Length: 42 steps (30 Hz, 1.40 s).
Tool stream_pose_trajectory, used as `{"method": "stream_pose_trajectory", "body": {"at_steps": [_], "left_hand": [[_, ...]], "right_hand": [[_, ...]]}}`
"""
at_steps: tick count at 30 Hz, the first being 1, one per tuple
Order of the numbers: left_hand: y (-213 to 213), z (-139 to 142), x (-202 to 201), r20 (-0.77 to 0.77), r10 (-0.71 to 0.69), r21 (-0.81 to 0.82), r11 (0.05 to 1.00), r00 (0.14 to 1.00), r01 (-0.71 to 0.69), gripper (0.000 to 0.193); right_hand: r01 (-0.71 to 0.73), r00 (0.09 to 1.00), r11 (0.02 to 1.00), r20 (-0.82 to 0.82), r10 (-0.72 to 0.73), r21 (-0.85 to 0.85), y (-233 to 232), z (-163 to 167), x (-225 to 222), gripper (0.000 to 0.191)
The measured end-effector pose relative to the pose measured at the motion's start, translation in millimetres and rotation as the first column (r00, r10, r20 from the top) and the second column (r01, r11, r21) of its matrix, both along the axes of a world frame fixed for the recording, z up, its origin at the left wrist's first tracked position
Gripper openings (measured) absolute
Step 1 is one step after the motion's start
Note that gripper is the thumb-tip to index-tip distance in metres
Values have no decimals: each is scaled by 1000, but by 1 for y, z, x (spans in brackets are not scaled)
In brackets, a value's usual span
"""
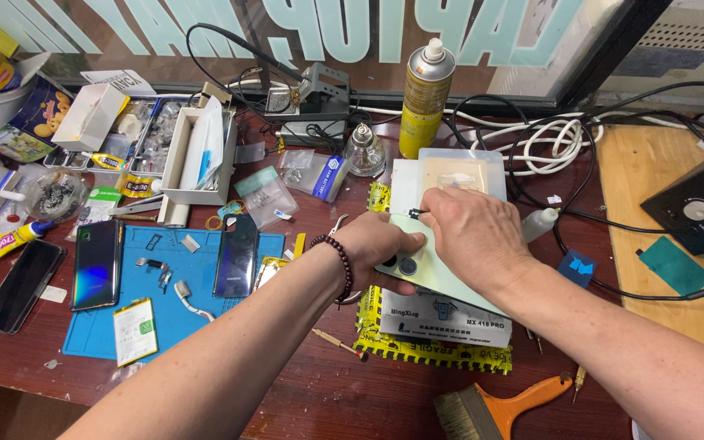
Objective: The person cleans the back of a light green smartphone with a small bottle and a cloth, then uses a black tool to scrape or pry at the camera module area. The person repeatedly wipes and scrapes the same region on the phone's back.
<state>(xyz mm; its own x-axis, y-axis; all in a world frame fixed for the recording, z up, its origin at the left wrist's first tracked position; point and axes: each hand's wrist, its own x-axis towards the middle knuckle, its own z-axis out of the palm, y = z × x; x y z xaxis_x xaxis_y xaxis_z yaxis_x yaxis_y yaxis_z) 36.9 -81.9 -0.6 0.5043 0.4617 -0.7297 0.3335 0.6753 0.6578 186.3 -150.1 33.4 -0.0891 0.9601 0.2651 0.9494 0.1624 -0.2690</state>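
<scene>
Dark red wooden bench (pixel 303 391), cluttered, w/ a glass window along the far edge. Landmark = pale green phone (pixel 442 273), lying back-up near mid-bench on a yellow-edged packet (pixel 429 326).

Nearest to the camera, in front of the phone: orange-handled brush (pixel 503 407) at the bench's near edge; a small screwdriver bit (pixel 337 341) just left of the packet.

On the phone: left hand (pixel 376 248), bead bracelet on wrist, closed round the phone's left end by the camera lenses, gripping it. Right hand (pixel 474 236) lies over the phone's top edge, fingertips pinched on a small dark piece (pixel 415 213) at that edge; can't tell what the piece is.

Left of the phone: blue work mat (pixel 165 326) w/ a dark phone (pixel 238 254), a 2nd dark phone (pixel 96 265), a white battery (pixel 134 330) & small parts. Further left, off the mat, another black phone (pixel 22 285).

Right of the phone: small white squeeze bottle (pixel 541 222), blue tag (pixel 578 267), black cables, wooden board (pixel 653 212) w/ a black dial unit (pixel 698 208).

Beyond the phone: clear plastic box (pixel 459 171) touching its far side, glass bell-shaped jar (pixel 365 151), yellow spray can (pixel 425 98), soldering stand (pixel 319 98), white open box (pixel 197 155), parts trays (pixel 152 134) toward far left.
</scene>
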Motion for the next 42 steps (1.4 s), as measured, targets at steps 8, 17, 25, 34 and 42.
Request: {"method": "stream_pose_trajectory", "body": {"at_steps": [8, 17, 25, 34, 42], "left_hand": [[2, 0, 1, -30, 11, 8, 1000, 999, -11, 32], [3, -3, -1, -10, 10, -28, 1000, 1000, -11, 30], [3, -1, 0, -10, 11, -25, 1000, 1000, -11, 31], [2, 5, 0, -27, 9, -31, 999, 1000, -10, 33], [2, 4, 0, -5, 7, -36, 999, 1000, -7, 34]], "right_hand": [[23, 977, 1000, -213, -26, -16, 46, 46, 27, 18], [137, 960, 931, -188, -209, -337, -13, 12, 49, 19], [154, 969, 892, -110, -220, -426, -5, 14, 44, 21], [124, 963, 890, -162, -215, -439, 1, 7, 47, 20], [121, 966, 889, -155, -208, -441, 3, 7, 46, 21]]}}
